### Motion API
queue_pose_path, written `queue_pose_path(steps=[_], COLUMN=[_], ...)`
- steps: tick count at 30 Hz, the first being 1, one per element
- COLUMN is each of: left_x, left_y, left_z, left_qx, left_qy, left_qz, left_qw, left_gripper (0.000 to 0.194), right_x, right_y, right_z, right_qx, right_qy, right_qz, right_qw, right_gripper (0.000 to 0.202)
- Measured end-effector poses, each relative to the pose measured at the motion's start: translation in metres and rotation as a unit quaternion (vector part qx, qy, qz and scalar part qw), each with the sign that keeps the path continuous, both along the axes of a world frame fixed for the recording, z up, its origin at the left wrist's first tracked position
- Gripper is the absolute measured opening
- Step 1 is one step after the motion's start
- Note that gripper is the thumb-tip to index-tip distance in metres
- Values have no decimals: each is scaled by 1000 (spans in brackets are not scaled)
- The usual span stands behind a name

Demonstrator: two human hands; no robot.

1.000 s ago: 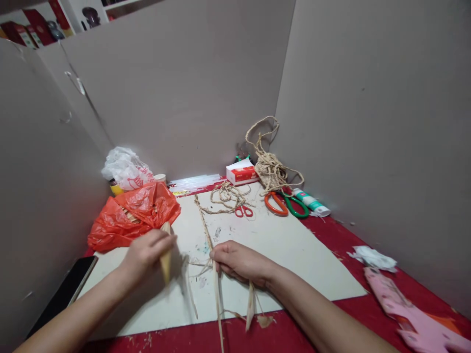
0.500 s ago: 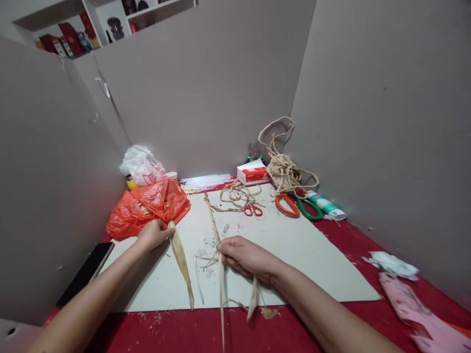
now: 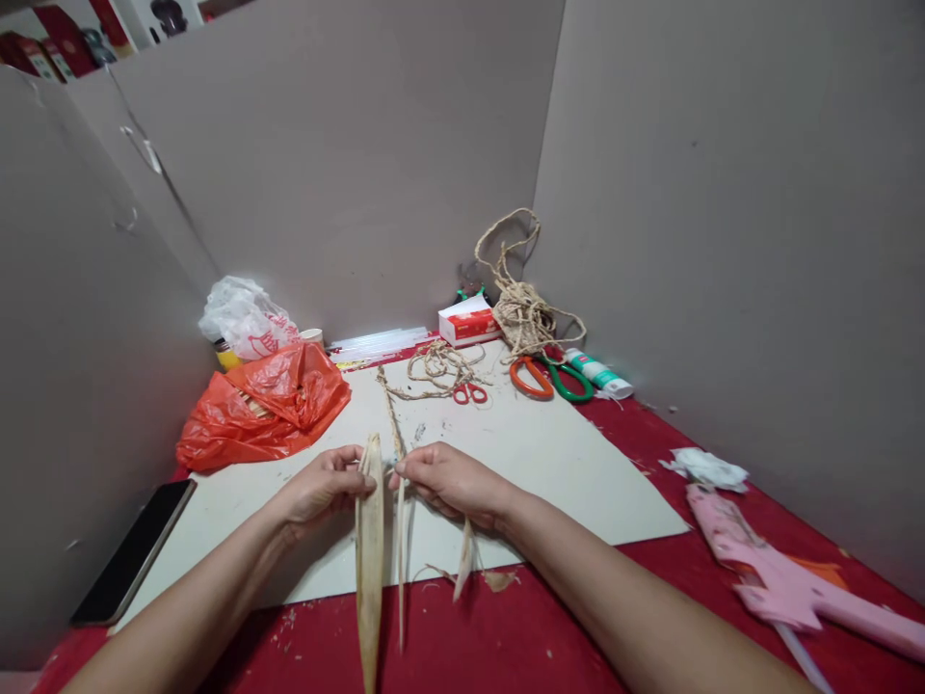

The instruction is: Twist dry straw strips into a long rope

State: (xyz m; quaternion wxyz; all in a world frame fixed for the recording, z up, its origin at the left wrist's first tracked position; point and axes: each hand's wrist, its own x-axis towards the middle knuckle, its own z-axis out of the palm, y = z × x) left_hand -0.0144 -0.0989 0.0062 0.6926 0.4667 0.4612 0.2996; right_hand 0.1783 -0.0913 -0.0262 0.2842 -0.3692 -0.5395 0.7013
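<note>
Between thumb and fingers, my left hand pinches a long, pale dried husk strip, which hangs down past the board's front edge. Close beside it on the right, my right hand is closed on the near end of a thin twisted husk cord. Loose strands trail down from that grip. The cord runs back across the white board to a small tangled coil. Another husk piece shows below my right hand.
At the left lie an orange plastic bag and a phone. Red-handled small scissors, large scissors, a rope pile and a tissue box stand at the back. A pink glue gun lies at right.
My left hand has moved from beside the orange bag toward my right hand, bringing the husk strip next to the cord. My right hand keeps its grip. The camera view has shifted right.
</note>
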Motion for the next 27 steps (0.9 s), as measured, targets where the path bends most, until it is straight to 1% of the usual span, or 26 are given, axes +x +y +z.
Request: queue_pose_path(steps=[2,6,8,13,17,22,25,27], left_x=[7,14,16,18,20,24,26,23], left_y=[-1,0,1,3,3,-1,-6,-9], left_z=[-1,-1,-1,-3,-6,-9,-3,8], left_qx=[2,-1,-4,-2,-8,49,79,90], left_qy=[-3,10,17,18,32,51,53,48], left_qz=[-7,6,7,5,4,33,43,39], left_qw=[1000,1000,1000,1000,999,997,995,994], left_gripper=[25,27,27,27,28,26,25,23], right_x=[0,1,1,0,-2,-5,-7,-7], right_y=[0,1,1,1,1,0,0,0], right_z=[-1,-2,-1,-1,-3,-6,-6,-6], right_qx=[1,13,16,30,49,65,75,77], right_qy=[7,11,6,-15,-17,-25,-47,-62], right_qz=[-7,-14,-15,-26,-43,-68,-81,-88], right_qw=[1000,1000,1000,999,998,995,993,991], right_gripper=[22,33,35,30,26,20,17,14])
